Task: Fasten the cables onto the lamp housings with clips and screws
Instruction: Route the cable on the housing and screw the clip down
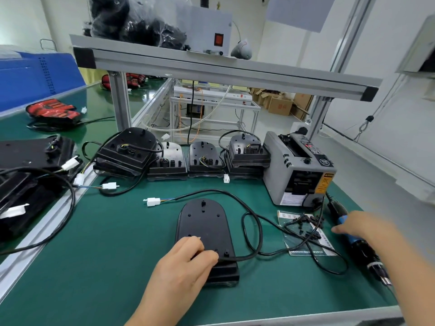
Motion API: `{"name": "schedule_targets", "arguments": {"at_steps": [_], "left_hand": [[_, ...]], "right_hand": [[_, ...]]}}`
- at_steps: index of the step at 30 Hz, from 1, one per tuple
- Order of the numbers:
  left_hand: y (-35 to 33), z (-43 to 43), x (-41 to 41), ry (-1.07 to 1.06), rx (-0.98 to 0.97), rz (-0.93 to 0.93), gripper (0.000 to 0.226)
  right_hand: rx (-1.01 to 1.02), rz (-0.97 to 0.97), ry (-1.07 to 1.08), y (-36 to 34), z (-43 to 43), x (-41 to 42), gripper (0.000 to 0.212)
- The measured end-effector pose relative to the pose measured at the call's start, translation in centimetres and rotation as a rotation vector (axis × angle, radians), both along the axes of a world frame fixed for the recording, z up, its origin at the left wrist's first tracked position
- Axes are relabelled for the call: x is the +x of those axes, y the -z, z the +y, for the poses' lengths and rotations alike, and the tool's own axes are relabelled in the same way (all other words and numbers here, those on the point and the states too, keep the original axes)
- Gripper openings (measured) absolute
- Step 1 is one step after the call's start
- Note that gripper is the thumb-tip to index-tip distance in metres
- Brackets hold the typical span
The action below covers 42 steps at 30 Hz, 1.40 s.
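The black lamp housing [204,222] lies flat on the green mat [106,255]; it looks light, rigid and slick, best pinned at its thick base, where the left hand [181,267] pinches the springy cable [211,190] with curled fingers; the blurred right hand [360,225] is near the tiny clips [306,222], finger state unreadable.

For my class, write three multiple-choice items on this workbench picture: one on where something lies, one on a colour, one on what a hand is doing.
1. Where does the blue screwdriver lie?
A. on the upper shelf
B. on the green mat, at the right
C. in a cardboard box

2. What colour is the connector on the cable?
A. red
B. white
C. yellow

3. What is the left hand doing?
A. resting on the lamp housing
B. lifting a screw
C. hanging off the bench

Answers: B, it lies flat by the right hand; B, the plug is plainly white; A, its fingers sit on the housing's near end.
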State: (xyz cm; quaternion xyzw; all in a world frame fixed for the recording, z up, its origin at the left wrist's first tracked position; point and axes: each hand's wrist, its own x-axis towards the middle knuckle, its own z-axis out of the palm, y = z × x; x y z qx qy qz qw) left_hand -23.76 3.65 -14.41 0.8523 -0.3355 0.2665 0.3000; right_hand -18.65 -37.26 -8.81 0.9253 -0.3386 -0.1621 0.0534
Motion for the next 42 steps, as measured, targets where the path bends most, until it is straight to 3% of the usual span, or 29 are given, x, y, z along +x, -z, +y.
{"name": "schedule_targets", "arguments": {"at_steps": [4,8,15,22,26,30,37,42], "left_hand": [[-0.1,0.0,0.0,0.016,-0.007,0.001,0.007],[0.3,0.0,0.2,0.015,-0.01,0.002,0.013],[0.3,0.0,0.2,0.022,-0.018,-0.022,0.005],[0.2,0.0,0.1,0.017,-0.003,0.005,0.021],[0.3,0.1,0.1,0.016,-0.004,0.005,0.019],[0.4,0.0,0.1,0.011,-0.009,-0.007,0.01],[0.9,-0.1,0.5,0.008,-0.021,-0.035,0.02],[1.0,-0.1,0.5,0.0,-0.012,-0.027,0.025]], "right_hand": [[0.063,-0.052,0.002,0.2,0.6,-0.3,0.037],[0.171,-0.1,0.021,-0.2,1.0,-0.8,0.017],[0.555,-0.599,0.233,-3.2,0.6,-3.4,0.032],[1.195,-0.908,0.336,-6.3,5.7,-4.9,0.032],[1.604,-0.963,0.347,-5.7,10.4,-4.7,0.024],[1.869,-1.187,0.392,-4.9,14.7,-3.6,0.022],[1.94,-1.501,0.153,-4.9,20.8,-0.4,0.016],[1.882,-1.549,-0.102,-5.5,23.2,0.7,0.013]]}}
